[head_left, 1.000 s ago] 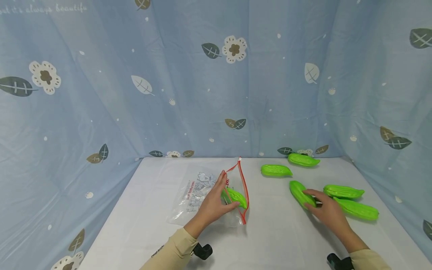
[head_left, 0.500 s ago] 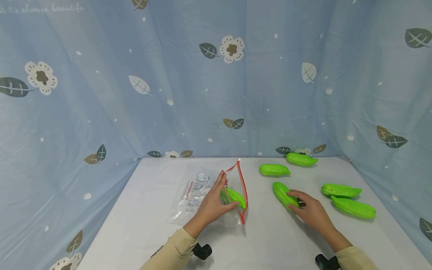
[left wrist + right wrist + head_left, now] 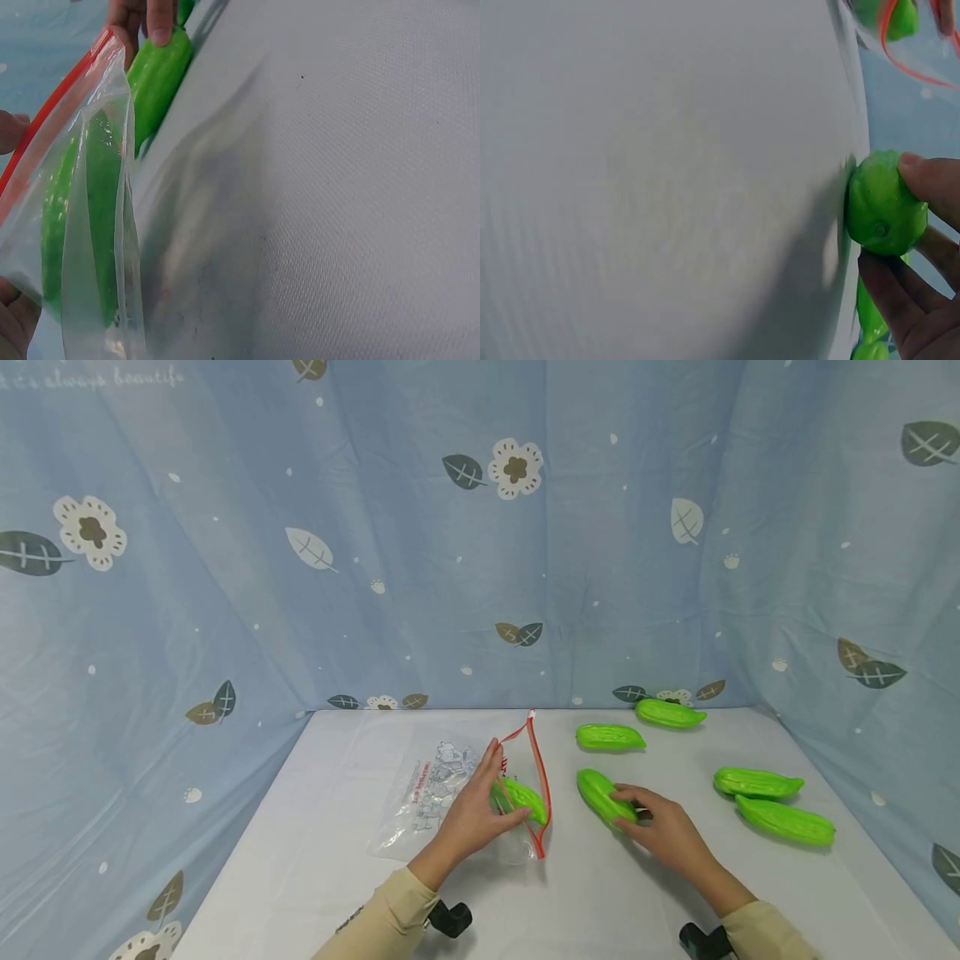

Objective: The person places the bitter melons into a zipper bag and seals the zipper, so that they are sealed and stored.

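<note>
R hand (image 3: 666,833) grips grn gourd (image 3: 600,795), closer to bag (image 3: 442,783) vs before; L hand (image 3: 472,817) spread wide

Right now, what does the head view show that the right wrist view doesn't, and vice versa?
Head only: the left sleeve, the right sleeve and the printed drawing on the bag. Right wrist only: the round nub on the held vegetable's end. Both: the right hand gripping that vegetable, the bag's red edge, the table and the curtain.
</note>
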The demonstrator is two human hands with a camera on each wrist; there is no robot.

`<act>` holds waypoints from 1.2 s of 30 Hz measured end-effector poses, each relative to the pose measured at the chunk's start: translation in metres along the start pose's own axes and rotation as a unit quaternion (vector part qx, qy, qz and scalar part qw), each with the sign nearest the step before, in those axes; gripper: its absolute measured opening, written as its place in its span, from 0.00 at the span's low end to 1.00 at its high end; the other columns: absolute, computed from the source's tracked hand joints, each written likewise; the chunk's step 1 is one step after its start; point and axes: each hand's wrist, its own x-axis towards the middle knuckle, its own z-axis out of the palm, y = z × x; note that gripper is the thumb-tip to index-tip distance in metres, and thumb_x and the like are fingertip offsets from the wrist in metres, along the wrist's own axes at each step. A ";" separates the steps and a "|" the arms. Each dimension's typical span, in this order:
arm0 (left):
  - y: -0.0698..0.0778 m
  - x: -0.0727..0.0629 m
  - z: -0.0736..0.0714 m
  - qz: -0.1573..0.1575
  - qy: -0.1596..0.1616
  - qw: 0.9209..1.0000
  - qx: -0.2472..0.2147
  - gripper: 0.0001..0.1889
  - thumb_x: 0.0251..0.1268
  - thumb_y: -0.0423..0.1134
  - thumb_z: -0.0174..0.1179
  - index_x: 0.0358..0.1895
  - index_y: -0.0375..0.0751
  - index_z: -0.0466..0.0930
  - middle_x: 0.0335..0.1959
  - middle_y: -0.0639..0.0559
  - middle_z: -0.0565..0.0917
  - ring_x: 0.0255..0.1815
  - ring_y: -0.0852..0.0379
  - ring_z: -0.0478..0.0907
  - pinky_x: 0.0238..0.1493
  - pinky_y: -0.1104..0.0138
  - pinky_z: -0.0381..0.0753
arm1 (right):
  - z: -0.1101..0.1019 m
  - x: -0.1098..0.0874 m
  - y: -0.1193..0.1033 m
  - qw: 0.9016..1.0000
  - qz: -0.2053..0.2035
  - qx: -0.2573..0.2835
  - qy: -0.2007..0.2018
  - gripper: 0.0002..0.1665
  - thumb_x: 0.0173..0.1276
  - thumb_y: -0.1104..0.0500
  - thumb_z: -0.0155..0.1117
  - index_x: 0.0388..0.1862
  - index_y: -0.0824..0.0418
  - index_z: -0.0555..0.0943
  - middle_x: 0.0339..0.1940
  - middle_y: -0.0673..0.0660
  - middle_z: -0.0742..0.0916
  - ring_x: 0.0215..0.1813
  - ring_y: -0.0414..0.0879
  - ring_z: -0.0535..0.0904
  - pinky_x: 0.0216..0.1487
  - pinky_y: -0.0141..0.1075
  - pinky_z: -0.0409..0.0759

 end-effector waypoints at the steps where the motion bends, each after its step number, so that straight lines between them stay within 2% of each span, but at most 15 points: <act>1: 0.000 0.000 0.000 0.000 0.001 1.000 0.001 0.54 0.60 0.57 0.71 0.83 0.43 0.50 0.84 0.60 0.43 0.81 0.49 0.52 0.74 0.48 0.64 | 0.002 0.000 -0.001 1.000 0.000 0.002 -0.002 0.23 0.61 0.59 0.78 0.56 0.56 0.85 0.64 0.58 0.84 0.55 0.53 0.84 0.47 0.37 0.85; 9: 0.000 0.000 -0.001 -0.003 -0.005 1.000 0.008 0.54 0.61 0.57 0.71 0.83 0.45 0.48 0.85 0.59 0.43 0.82 0.50 0.51 0.73 0.48 0.65 | 0.008 -0.002 -0.002 1.000 -0.020 0.007 0.007 0.23 0.59 0.62 0.78 0.55 0.58 0.85 0.63 0.59 0.84 0.54 0.53 0.85 0.47 0.35 0.85; 17: -0.001 0.001 0.000 0.005 -0.003 1.000 0.012 0.54 0.61 0.57 0.71 0.83 0.43 0.48 0.85 0.55 0.44 0.81 0.49 0.53 0.73 0.48 0.65 | 0.009 -0.002 -0.001 1.000 -0.008 0.006 0.010 0.24 0.59 0.62 0.78 0.56 0.58 0.85 0.60 0.60 0.85 0.52 0.53 0.85 0.46 0.36 0.85; 21: -0.001 0.002 0.001 0.003 -0.005 1.000 0.014 0.54 0.60 0.57 0.71 0.83 0.43 0.48 0.85 0.56 0.44 0.81 0.49 0.53 0.73 0.48 0.65 | 0.009 -0.002 -0.002 1.000 -0.004 0.012 0.009 0.24 0.60 0.62 0.78 0.56 0.57 0.85 0.60 0.60 0.85 0.52 0.52 0.85 0.46 0.35 0.85; 26: -0.002 0.001 0.001 0.004 -0.006 1.000 0.013 0.54 0.60 0.58 0.71 0.83 0.42 0.48 0.85 0.57 0.43 0.81 0.48 0.53 0.73 0.48 0.65 | 0.003 -0.001 -0.006 1.000 -0.005 0.018 0.006 0.25 0.60 0.62 0.78 0.57 0.58 0.84 0.61 0.60 0.85 0.51 0.52 0.85 0.46 0.36 0.85; 36: -0.001 0.002 0.001 -0.006 -0.007 1.000 0.013 0.54 0.60 0.58 0.71 0.83 0.45 0.48 0.84 0.62 0.42 0.81 0.51 0.52 0.73 0.49 0.65 | -0.012 0.005 -0.015 0.999 -0.036 0.014 0.011 0.23 0.63 0.60 0.77 0.58 0.56 0.85 0.63 0.59 0.84 0.54 0.53 0.84 0.48 0.37 0.85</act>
